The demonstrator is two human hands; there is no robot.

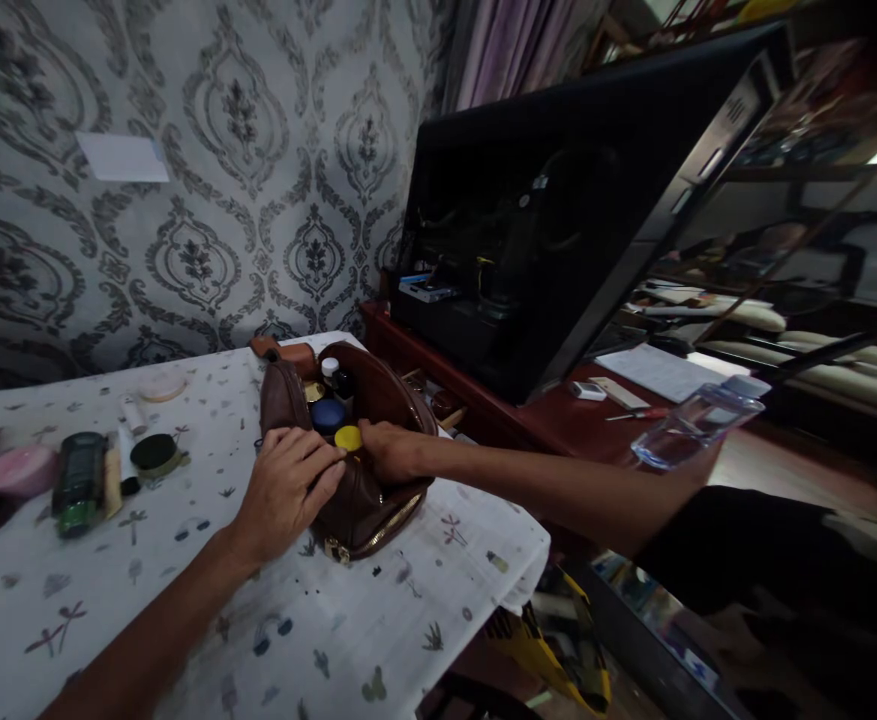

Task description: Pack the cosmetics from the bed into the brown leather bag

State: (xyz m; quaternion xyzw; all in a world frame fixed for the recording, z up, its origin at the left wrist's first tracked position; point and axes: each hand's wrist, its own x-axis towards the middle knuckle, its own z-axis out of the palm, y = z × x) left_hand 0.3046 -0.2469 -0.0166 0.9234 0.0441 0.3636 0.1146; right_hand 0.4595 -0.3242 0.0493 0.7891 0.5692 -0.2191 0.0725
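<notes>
A brown leather toiletry bag [280, 392] stands unzipped on the cloth-covered table. My left hand [288, 485] is closed over its near left edge, fingertips bent toward the opening. Reaching in from the right, my right hand [393, 450] is inside the bag, its thumb against a container with a yellow lid [348, 437]. The bag hides the rest of that hand's fingers. Also in the bag are a blue-lidded jar [328, 414], a dark bottle with a white cap [330, 367] and a gold-coloured lid [314, 391].
On the table's left lie a green bottle [80, 480], a dark round jar [156, 454], a pink container [18, 468] and a white tube [133, 412]. A large black screen [513, 230] leans on the red desk [483, 390] behind. A clear bottle [697, 425] is at right.
</notes>
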